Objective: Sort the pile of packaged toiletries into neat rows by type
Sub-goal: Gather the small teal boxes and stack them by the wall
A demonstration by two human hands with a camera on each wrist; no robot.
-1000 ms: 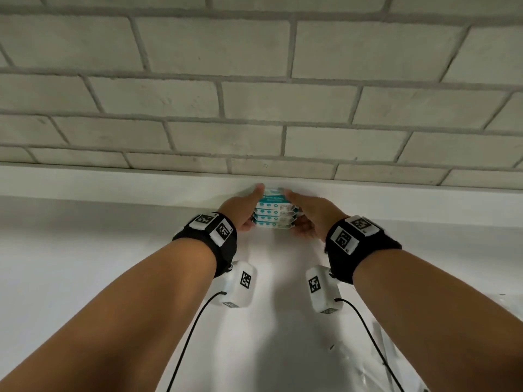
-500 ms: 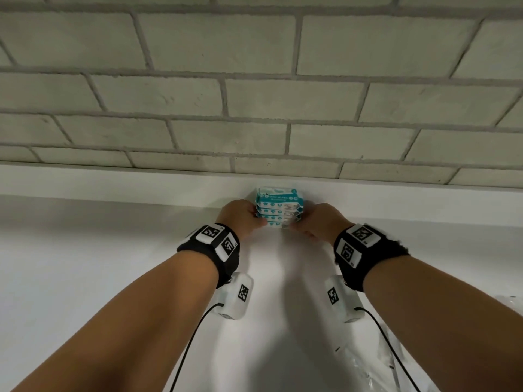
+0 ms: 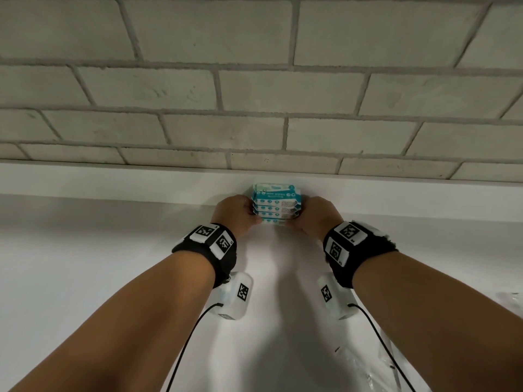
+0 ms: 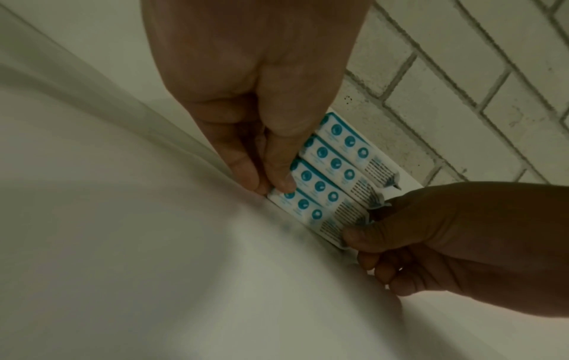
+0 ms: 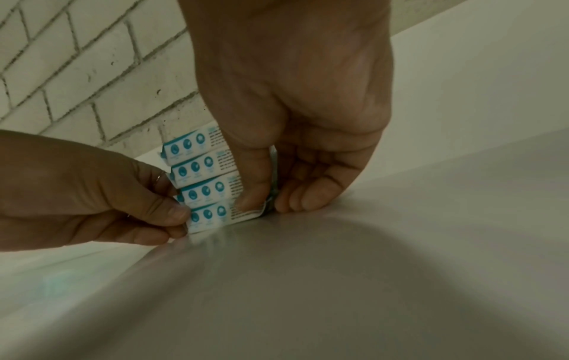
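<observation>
A stack of several white-and-teal mini wipes packs (image 3: 276, 206) stands on the white table (image 3: 85, 264), against the low ledge under the brick wall. My left hand (image 3: 249, 215) pinches the left end of the lower packs. In the left wrist view its thumb and fingers (image 4: 266, 187) close on the bottom packs of the stack (image 4: 335, 175). My right hand (image 3: 300, 219) grips the right end. In the right wrist view its thumb lies on the front of the stack (image 5: 203, 180), and its fingers (image 5: 303, 201) curl behind the crimped end.
A white ledge (image 3: 113, 179) and a grey brick wall (image 3: 254, 94) close off the back. Clear plastic packaging (image 3: 376, 369) lies at the lower right, near the right wrist's cable. More clear wrap (image 3: 509, 298) shows at the right edge.
Both hands have slid down from the top of the stack to its lower packs, and the fingers have curled in at the ends. The stack stays against the ledge.
</observation>
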